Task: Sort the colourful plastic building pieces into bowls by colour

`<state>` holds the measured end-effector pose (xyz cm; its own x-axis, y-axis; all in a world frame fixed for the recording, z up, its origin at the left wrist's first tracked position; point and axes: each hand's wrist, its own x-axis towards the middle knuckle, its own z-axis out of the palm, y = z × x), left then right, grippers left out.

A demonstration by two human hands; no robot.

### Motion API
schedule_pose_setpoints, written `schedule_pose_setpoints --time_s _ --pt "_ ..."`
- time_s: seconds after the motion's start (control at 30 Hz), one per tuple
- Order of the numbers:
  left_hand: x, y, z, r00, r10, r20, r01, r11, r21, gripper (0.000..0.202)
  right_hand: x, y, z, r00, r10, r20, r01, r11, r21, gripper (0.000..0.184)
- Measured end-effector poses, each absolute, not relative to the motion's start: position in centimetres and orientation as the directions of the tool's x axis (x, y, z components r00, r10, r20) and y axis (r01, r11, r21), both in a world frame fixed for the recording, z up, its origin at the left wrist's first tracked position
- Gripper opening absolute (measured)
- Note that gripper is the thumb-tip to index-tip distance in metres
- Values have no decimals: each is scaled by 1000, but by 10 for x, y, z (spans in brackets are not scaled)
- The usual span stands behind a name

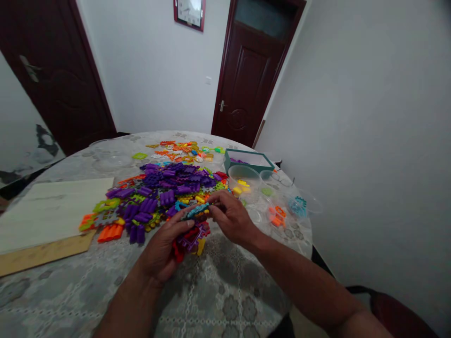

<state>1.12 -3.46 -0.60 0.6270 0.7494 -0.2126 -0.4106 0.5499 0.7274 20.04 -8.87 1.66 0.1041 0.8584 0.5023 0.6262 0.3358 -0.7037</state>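
A light-blue plastic building piece [198, 211] with a notched edge is held up between my two hands, above the table. My left hand [168, 241] has its thumb and fingers closed on the piece's left end. The fingers of my right hand [230, 217] pinch together at its right end. Just below my hands is a purple frame-shaped piece [192, 240] with red and yellow pieces around it; whether my left hand also touches these I cannot tell. Beyond my hands lies a heap of purple building pieces [176, 180] mixed with green, grey and orange ones.
Several clear plastic tubs stand at right, one tub [244, 172] with yellow pieces. A green box [249, 160] sits behind them, near a pair of glasses [283, 179]. Orange and white pieces [179, 151] lie farther back. On the left rests a pale board [52, 211].
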Motion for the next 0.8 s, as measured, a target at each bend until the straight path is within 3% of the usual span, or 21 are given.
schedule_pose_setpoints --time_s 0.17,0.33,0.53,0.7,0.8 --pt "9 -34 -6 624 747 -231 -374 545 750 65 221 -114 13 199 766 611 622 383 -683 13" --pt "9 -33 -2 615 746 -253 -374 559 740 66 262 -145 9 227 685 693 791 286 -541 11" --pt "9 -35 1 606 747 -274 -380 574 725 62 356 -203 16 276 611 742 958 -115 -262 15" --pt "9 -37 1 615 736 -282 -410 604 683 63 458 -241 5 313 591 743 887 -462 -6 22" --pt "9 -37 0 620 737 -268 -423 602 677 61 502 -247 -11 355 590 725 827 -560 50 25"
